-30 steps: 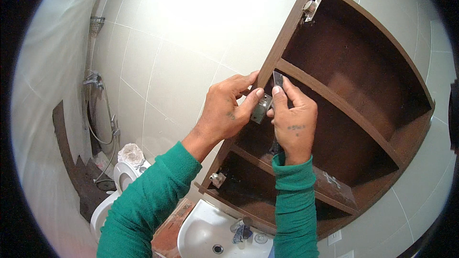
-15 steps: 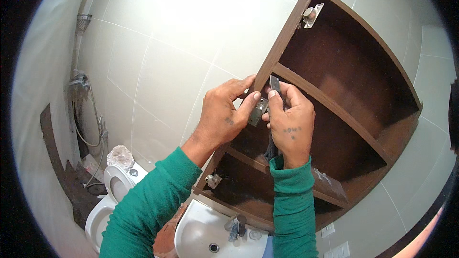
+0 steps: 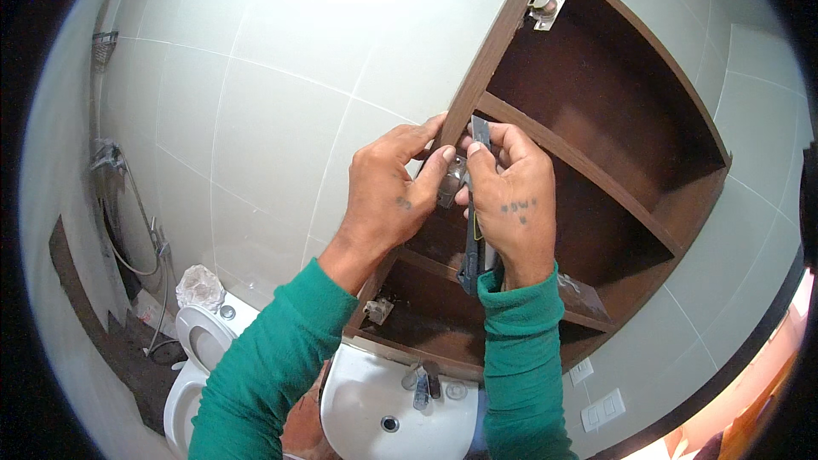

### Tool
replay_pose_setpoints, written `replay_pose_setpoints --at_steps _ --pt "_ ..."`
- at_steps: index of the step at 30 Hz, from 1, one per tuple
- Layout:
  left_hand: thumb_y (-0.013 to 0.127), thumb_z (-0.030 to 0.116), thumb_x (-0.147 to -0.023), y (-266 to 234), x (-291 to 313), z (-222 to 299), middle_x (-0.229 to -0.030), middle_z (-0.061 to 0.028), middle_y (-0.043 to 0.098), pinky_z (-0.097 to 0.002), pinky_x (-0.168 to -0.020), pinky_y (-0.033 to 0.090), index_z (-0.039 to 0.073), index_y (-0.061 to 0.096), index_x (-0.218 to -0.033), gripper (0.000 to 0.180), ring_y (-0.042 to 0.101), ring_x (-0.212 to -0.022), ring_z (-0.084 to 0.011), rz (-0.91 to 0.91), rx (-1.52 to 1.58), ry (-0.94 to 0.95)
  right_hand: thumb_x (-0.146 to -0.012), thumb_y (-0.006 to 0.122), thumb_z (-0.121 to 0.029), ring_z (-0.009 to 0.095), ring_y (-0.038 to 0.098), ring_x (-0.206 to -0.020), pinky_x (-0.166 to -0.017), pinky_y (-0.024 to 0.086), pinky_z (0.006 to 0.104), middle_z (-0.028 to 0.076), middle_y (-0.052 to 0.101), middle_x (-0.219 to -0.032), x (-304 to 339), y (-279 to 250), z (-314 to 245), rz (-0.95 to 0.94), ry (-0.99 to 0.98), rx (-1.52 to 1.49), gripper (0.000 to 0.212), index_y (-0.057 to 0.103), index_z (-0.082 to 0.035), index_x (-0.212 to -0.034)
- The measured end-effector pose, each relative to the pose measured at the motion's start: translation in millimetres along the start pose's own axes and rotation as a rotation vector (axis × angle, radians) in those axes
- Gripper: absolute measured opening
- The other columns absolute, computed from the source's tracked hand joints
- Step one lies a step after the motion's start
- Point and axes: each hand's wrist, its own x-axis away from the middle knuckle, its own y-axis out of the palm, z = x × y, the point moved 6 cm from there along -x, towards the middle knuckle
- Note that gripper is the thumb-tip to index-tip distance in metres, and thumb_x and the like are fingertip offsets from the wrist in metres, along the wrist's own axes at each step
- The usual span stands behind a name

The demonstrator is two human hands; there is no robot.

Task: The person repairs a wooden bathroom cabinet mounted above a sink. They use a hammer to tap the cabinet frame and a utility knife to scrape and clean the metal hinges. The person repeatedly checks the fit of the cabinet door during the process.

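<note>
At the cabinet [image 3: 492, 60], pinched by the left hand [image 3: 390, 183], the cutter [image 3: 472, 238], clasped by the right hand [image 3: 516, 187], is newly turned, seemingly re-angled.

Cabinet [image 3: 588, 174]: dark brown, wood-look, open-fronted, divided by shelves; straight edge at left, stands slanted across the right of the scene. Hinge [image 3: 449, 190]: silvery metal, partly hidden, set at the inner side of the cabinet's left edge. Cutter knife [image 3: 470, 247]: slim, dark body, grey metal far end; held lengthwise, just right of the hinge, before the cabinet's opening.
</note>
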Motion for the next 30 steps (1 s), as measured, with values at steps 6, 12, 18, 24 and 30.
replay_pose_setpoints --at_steps 6,12,18,24,30 --pt "0.074 0.006 -0.099 0.6 0.7 -3.6 -0.119 -0.0165 0.078 -0.0392 -0.097 0.062 0.003 0.071 -0.139 0.040 0.075 -0.107 -0.0220 0.021 0.075 0.019 -0.103 0.065 -0.011 0.011 0.069 -0.061 -0.056 0.056 0.0303 0.009 0.074 -0.083 5.6 3.3 5.5 0.039 -0.020 -0.141 0.018 0.071 0.003 -0.113" --pt "0.073 0.005 -0.099 2.0 -0.2 -5.3 -0.118 -0.0161 0.077 -0.0388 -0.098 0.062 0.004 0.071 -0.139 0.040 0.074 -0.108 -0.0210 -0.010 0.060 0.007 -0.103 0.065 -0.010 0.009 0.067 -0.061 -0.054 0.054 0.0281 0.007 0.073 -0.081 3.5 1.6 5.8 0.055 -0.037 -0.143 0.018 0.072 0.002 -0.114" --pt "0.073 0.006 -0.099 0.4 0.4 -5.5 -0.117 -0.0166 0.078 -0.0395 -0.098 0.062 0.004 0.070 -0.140 0.040 0.075 -0.107 -0.0220 0.006 0.075 0.040 -0.103 0.066 -0.010 0.008 0.067 -0.061 -0.053 0.053 0.0273 0.005 0.072 -0.080 -0.7 2.0 6.2 0.033 -0.041 -0.128 0.020 0.074 0.002 -0.116" --pt "0.076 0.011 -0.095 1.6 0.1 -7.9 -0.106 -0.0187 0.079 -0.0381 -0.086 0.061 0.001 0.075 -0.130 0.037 0.079 -0.097 -0.0273 0.069 0.084 0.075 -0.103 0.066 -0.010 0.007 0.066 -0.060 -0.053 0.053 0.0268 0.005 0.073 -0.082 3.8 1.6 5.2 0.039 -0.016 -0.153 0.021 0.074 0.003 -0.117" --pt "0.076 0.011 -0.095 1.4 -0.4 -7.6 -0.105 -0.0186 0.079 -0.0383 -0.087 0.061 0.002 0.076 -0.130 0.036 0.079 -0.097 -0.0274 0.073 0.068 0.088 -0.102 0.066 -0.010 0.007 0.066 -0.060 -0.053 0.053 0.0268 0.006 0.073 -0.083 0.5 0.1 3.6 0.029 -0.044 -0.147 0.021 0.075 0.004 -0.115"
